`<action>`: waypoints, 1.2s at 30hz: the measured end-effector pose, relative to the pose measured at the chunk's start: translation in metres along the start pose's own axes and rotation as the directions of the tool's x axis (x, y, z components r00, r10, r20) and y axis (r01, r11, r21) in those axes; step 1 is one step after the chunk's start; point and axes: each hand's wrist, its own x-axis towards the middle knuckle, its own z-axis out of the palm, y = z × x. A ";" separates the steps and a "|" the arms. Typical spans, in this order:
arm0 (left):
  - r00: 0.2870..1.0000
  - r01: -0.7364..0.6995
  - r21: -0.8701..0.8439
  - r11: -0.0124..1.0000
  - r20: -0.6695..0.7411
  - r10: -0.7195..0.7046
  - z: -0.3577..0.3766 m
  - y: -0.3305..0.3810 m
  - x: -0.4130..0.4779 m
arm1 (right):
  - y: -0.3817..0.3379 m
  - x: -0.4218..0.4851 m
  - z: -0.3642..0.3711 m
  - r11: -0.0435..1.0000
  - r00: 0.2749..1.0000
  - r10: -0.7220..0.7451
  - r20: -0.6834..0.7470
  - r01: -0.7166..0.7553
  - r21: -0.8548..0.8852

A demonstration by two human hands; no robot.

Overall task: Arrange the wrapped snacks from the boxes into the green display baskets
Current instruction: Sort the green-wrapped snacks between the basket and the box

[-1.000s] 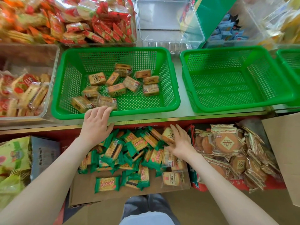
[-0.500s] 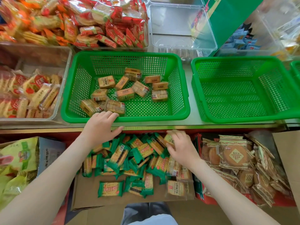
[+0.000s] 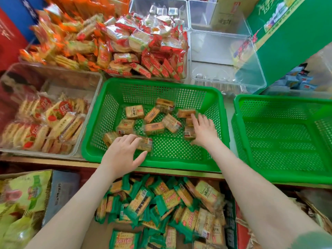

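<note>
The middle green basket (image 3: 149, 163) holds several tan, clear-wrapped snacks (image 3: 154, 128) scattered on its floor. My left hand (image 3: 124, 151) reaches over the front rim, fingers spread and resting on a packet (image 3: 146, 143) at the front left. Inside the basket on the right, my right hand (image 3: 203, 131) lies palm down with fingers extended over packets (image 3: 189, 134); I see no packet gripped in it. Below the counter, an open box holds a pile of green-wrapped cracker packets (image 3: 161, 200).
A second green basket (image 3: 287, 177) stands to the right with nothing in it. Clear bins of red and orange snacks (image 3: 143, 51) sit behind, another clear bin of crackers (image 3: 45, 123) at the left, and a clear tub (image 3: 224, 56) behind right.
Both hands have risen from the box and counter edge into the middle basket. The right hand left the green-wrapped pile and now rests on the packets at the basket's right.
</note>
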 end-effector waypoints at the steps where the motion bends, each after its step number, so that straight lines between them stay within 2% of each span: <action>1: 1.000 -0.010 0.002 1.000 -0.012 0.010 0.001 0.000 -0.001 | 0.000 0.009 0.005 1.000 0.999 0.000 0.043 0.001 -0.023; 6: 0.999 -0.025 0.000 1.000 -0.029 0.025 0.002 -0.003 0.000 | 0.000 0.023 0.011 0.992 1.000 -0.007 0.026 0.011 -0.127; 11: 1.000 0.001 -0.013 1.000 -0.004 -0.001 0.002 -0.004 0.000 | 0.001 0.025 0.003 0.976 0.996 -0.085 0.012 0.086 -0.202; 16: 0.999 0.014 -0.009 1.000 0.036 -0.014 0.000 -0.004 0.001 | 0.000 0.017 0.003 0.981 0.996 -0.093 0.002 0.092 -0.169; 20: 0.991 0.048 -0.012 0.999 0.122 -0.046 -0.001 -0.003 0.002 | -0.008 0.008 -0.003 0.976 0.995 -0.083 0.061 0.093 -0.196; 22: 0.985 0.093 -0.013 0.996 0.145 -0.091 -0.002 -0.002 0.004 | -0.012 0.004 -0.008 0.986 0.991 -0.077 0.110 0.093 -0.140; 25: 0.987 0.097 -0.004 0.995 0.132 -0.096 -0.003 -0.001 0.003 | -0.017 -0.006 -0.010 0.997 0.976 -0.079 0.201 0.082 -0.006; 27: 0.986 0.103 0.014 0.995 0.133 -0.104 -0.004 -0.001 0.004 | -0.021 -0.013 -0.008 0.996 0.972 -0.085 0.220 0.082 0.023; 33: 0.986 0.107 0.038 0.993 0.128 -0.111 0.000 -0.003 0.003 | -0.028 -0.035 -0.007 0.994 0.988 -0.085 0.128 0.092 -0.051; 36: 0.982 0.118 0.058 0.991 0.141 -0.125 0.003 -0.005 0.003 | -0.025 -0.057 -0.017 0.994 0.992 -0.112 -0.060 0.111 -0.018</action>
